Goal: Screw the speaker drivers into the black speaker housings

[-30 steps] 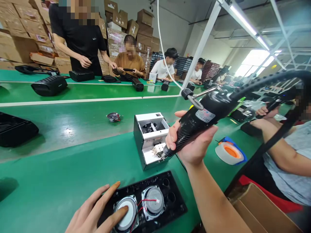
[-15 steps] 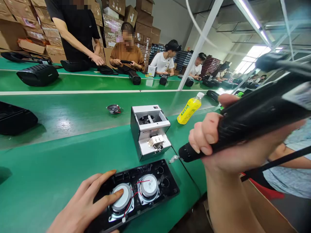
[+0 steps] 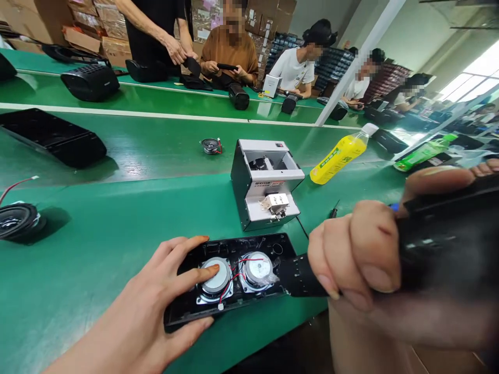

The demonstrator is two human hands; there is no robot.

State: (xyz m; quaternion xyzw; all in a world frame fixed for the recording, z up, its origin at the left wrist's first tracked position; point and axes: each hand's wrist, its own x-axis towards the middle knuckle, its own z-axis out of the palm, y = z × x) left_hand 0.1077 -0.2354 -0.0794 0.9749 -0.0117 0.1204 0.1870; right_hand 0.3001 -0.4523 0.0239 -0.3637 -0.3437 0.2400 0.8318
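My left hand (image 3: 148, 301) grips the near left end of a black speaker housing (image 3: 181, 318), thumb at its near side. Its index finger lies on the left round speaker driver (image 3: 214, 282). A second speaker driver (image 3: 258, 266) sits beside it, with thin red wires across both. My right hand (image 3: 362, 254) is wrapped round a black electric screwdriver (image 3: 302, 275), tilted with its nose low over the right end of the housing. A whitish, translucent piece at its nose overlaps the right driver; whether the bit touches anything I cannot tell.
Behind the housing stands a screw feeder (image 3: 268, 182), with a yellow drink bottle (image 3: 339, 158) to its right. Loose speakers (image 3: 210, 146) and black speaker cabinets (image 3: 52, 137) lie on the green bench and line. Several co-workers sit or stand across the line.
The electric screwdriver has come down from beside the housing to over its right end. My view has shifted, and a loose speaker now shows at the left. My left hand stays on the housing.
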